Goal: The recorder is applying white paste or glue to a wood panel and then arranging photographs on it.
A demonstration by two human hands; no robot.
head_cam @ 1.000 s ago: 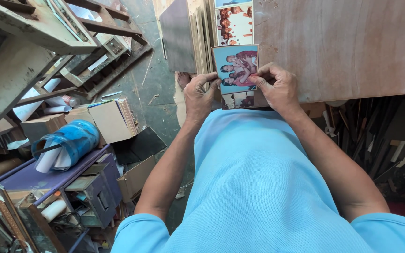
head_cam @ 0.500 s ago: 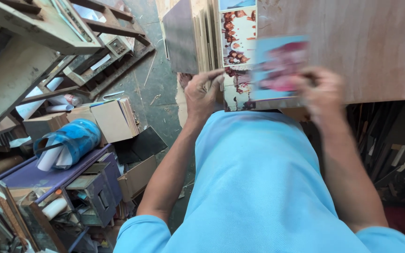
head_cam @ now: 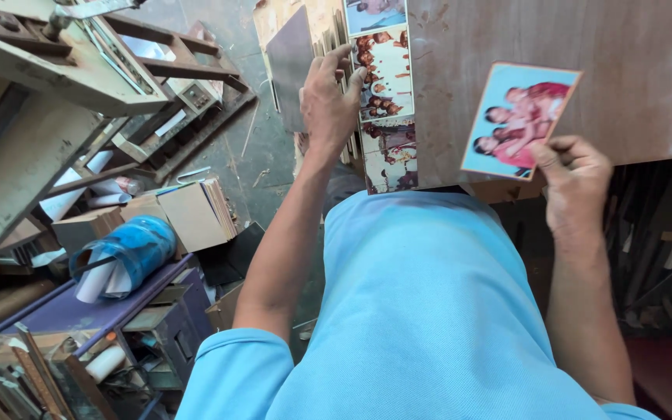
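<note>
My right hand (head_cam: pixel 577 183) pinches the lower right corner of a photo print (head_cam: pixel 519 118) with a light blue background and a thin brown border, held up in front of a large wooden board (head_cam: pixel 569 47). My left hand (head_cam: pixel 330 97) rests on the left edge of a strip of photos (head_cam: pixel 386 101) that lies along the board, its fingertips touching the strip next to a stack of thin wooden panels (head_cam: pixel 293 62). My light blue shirt (head_cam: pixel 421 311) fills the lower middle.
A wooden machine frame (head_cam: pixel 48 70) stands at the left. Below it sit a blue cylindrical container (head_cam: pixel 122 253) with paper rolls, cardboard boxes (head_cam: pixel 188 214) and a small metal vise (head_cam: pixel 169 334). Dark tools and sticks (head_cam: pixel 663 241) crowd the right side. The floor is green-grey concrete (head_cam: pixel 262 148).
My right hand has carried the blue photo print away from the strip, up and to the right. My left hand has moved up onto the strip's left edge.
</note>
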